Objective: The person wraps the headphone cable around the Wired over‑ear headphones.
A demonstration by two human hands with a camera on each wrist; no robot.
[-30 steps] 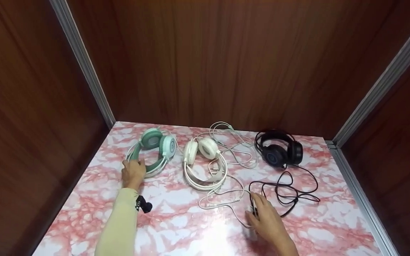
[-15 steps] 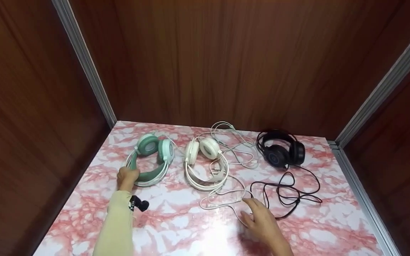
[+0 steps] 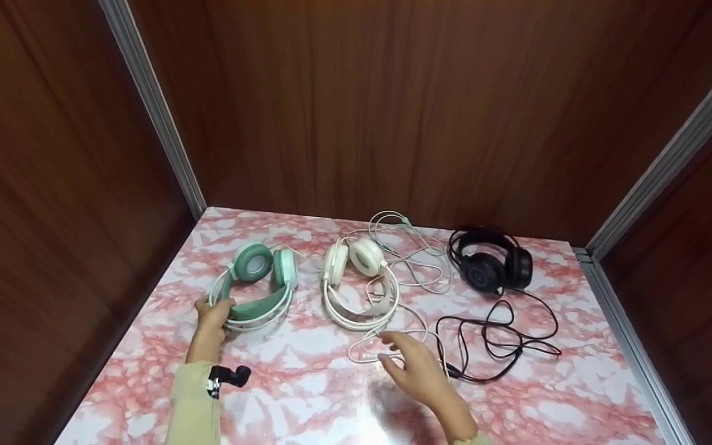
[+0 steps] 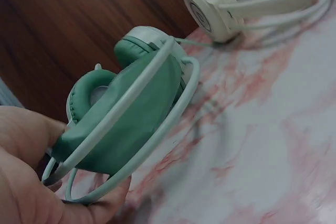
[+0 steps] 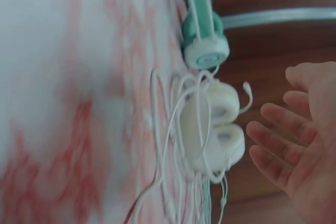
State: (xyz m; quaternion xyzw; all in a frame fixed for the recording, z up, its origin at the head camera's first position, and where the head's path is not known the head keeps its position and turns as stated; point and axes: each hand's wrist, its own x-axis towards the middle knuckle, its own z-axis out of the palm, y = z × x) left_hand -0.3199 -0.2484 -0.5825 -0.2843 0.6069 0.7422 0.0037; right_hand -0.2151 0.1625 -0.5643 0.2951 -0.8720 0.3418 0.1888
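My left hand (image 3: pixel 212 316) grips the headband of the green headphones (image 3: pixel 262 307) at its left side. In the left wrist view the thumb and fingers (image 4: pixel 113 200) wrap the green headband (image 4: pixel 136 116) and its pale outer bands, with the ear cups pointing away. My right hand (image 3: pixel 416 368) hovers over the front middle of the table, fingers spread and holding nothing. Close by it lies a white cable (image 3: pixel 365 357). Beyond that cable, the white headphones (image 3: pixel 362 315) rest on the table with ear cups toward the back. The right wrist view shows the right palm (image 5: pixel 320 156) bare.
Black headphones (image 3: pixel 486 272) stand at the back right, their tangled black cable (image 3: pixel 520 339) in front of them. A pale cable (image 3: pixel 415 247) lies coiled behind the white headphones. Brown wood panels (image 3: pixel 362 111) with metal corner strips wall in the red-and-white table (image 3: pixel 294 389).
The left hand has drawn the green headphones toward the front and slightly left. The right hand has come away from the black cable and moved left, its fingers now spread.
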